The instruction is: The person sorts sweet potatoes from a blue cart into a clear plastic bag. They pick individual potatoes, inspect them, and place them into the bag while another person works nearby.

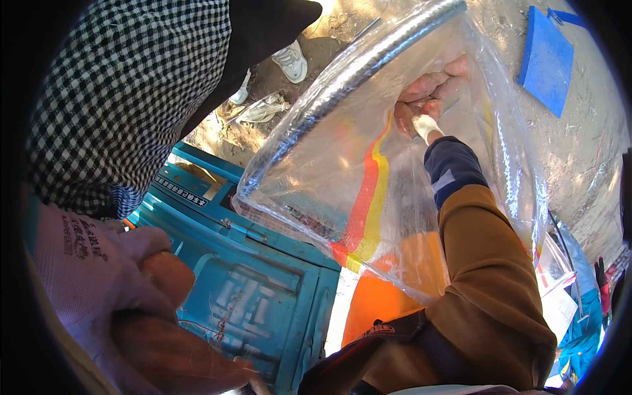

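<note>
My right hand (426, 126), in a pale glove, reaches deep inside a large clear plastic bag (316, 163) with a red and yellow stripe. It touches several reddish sweet potatoes (423, 87) at the bottom of the bag. Its fingers lie against the roots and are partly hidden, so their grip does not show. The bag's wide mouth is spread around my brown sleeve (474, 232). My left hand is out of view. At the lower left, a pinkish woven sack (79, 261) holds large sweet potatoes (168, 279), one partly poking out.
A teal truck bed panel (256, 301) bearing writing stands below the bag. Someone in checked clothing (133, 84) is close at the left, with white shoes (291, 61) on bare soil. A blue plate (547, 61) lies at the upper right. Orange material (385, 296) shows beneath the bag.
</note>
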{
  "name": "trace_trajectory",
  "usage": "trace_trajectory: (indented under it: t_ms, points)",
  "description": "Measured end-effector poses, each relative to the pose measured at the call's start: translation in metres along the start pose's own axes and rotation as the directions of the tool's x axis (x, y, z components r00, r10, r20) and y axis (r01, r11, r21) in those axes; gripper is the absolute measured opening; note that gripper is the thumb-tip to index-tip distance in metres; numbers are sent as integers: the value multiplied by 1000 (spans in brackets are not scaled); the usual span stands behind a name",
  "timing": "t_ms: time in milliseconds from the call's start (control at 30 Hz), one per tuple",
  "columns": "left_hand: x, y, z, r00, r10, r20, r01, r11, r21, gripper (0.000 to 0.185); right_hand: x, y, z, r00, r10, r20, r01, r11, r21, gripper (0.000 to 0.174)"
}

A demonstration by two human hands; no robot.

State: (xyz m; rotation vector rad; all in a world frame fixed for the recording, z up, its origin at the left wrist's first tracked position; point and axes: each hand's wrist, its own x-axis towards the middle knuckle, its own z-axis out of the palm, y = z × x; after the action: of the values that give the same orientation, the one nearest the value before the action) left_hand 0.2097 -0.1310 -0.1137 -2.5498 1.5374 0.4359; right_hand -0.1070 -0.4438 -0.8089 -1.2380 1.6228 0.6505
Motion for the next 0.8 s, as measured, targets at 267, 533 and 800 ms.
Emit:
trace_trajectory:
  t_ms: [267,533,800]
  points:
    - [17,17,-10,999,32,18,-33,997,66,38,-15,-32,20,992,-122,41,127,979,-160,80]
    - [8,27,-11,1000,-11,8,11,998,63,33,-12,-43,-82,866,-129,483,205,973,-109,56]
    - [20,23,-4,989,97,-112,-97,995,4,35,44,-61,-121,977,-210,23,153,629,-762,42]
